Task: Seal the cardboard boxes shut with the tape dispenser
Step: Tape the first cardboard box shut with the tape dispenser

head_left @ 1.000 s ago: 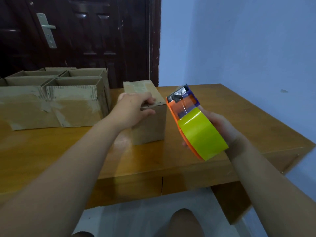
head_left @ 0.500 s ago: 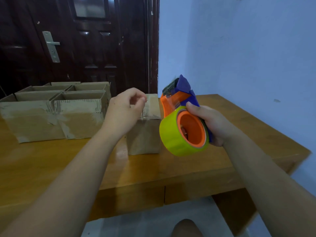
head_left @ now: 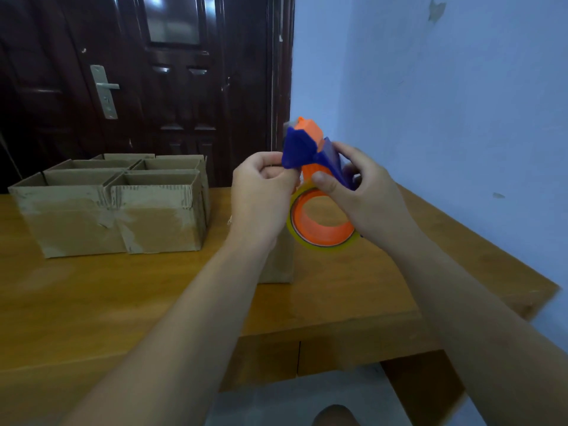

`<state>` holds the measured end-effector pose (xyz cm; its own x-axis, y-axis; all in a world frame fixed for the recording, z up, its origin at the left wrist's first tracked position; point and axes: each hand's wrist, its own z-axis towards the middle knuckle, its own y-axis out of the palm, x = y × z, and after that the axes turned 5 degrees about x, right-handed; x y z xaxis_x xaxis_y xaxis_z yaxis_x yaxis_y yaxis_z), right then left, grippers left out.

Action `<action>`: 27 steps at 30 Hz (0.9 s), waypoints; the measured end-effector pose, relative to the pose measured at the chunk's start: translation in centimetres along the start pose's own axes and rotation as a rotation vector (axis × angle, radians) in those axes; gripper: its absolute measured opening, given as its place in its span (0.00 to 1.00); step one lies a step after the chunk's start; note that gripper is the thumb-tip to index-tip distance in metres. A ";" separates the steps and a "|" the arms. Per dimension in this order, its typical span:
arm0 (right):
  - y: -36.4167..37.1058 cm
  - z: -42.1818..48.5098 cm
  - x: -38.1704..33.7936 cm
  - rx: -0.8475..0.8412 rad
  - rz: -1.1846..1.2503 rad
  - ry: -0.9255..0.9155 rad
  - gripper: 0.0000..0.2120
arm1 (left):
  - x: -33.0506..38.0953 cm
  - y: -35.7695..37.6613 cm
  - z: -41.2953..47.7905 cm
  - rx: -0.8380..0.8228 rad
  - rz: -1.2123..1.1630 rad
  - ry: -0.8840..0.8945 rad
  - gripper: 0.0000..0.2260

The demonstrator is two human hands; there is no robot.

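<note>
Head view, right hand [head_left: 365,192] gripping tape dispenser [head_left: 322,233], left hand [head_left: 261,198] pinching it

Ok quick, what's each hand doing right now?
Left hand: curled, pinching the blue front of the tape dispenser.
Right hand: closed around the tape dispenser's handle.

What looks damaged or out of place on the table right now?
The open boxes at the left have ragged, torn top rims with bare corrugation and crinkled old tape on their fronts. The single box behind the left hand is mostly hidden.
</note>
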<state>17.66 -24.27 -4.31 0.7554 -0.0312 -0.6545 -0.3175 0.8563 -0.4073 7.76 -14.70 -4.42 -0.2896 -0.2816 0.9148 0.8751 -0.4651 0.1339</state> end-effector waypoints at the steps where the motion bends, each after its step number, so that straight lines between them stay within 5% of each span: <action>1: 0.2 0.1 -0.1 -0.001 -0.026 -0.019 0.34 | -0.1 0.0 -0.1 0.023 0.016 0.044 0.05; 7: 1.6 -0.3 0.1 0.132 0.001 -0.017 0.22 | -0.5 -0.1 0.7 0.073 -0.082 -0.061 0.03; 11: 1.7 -0.6 -0.5 0.109 -0.031 -0.079 0.29 | -0.8 -0.8 1.2 0.084 -0.161 -0.078 0.05; 19: 0.4 0.4 -1.1 -0.109 -0.100 -0.169 0.28 | -2.4 -2.2 1.5 0.090 0.450 0.228 0.04; 27: -0.4 1.5 -1.1 -0.168 -0.122 -0.200 0.24 | -2.2 -3.1 1.8 0.041 -0.112 -0.201 0.09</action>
<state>17.75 -23.80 -2.47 0.8864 -0.0121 -0.4628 -0.2957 0.7543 -0.5861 6.37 -11.13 -6.12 -0.3064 -0.0549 0.9503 0.8578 -0.4487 0.2507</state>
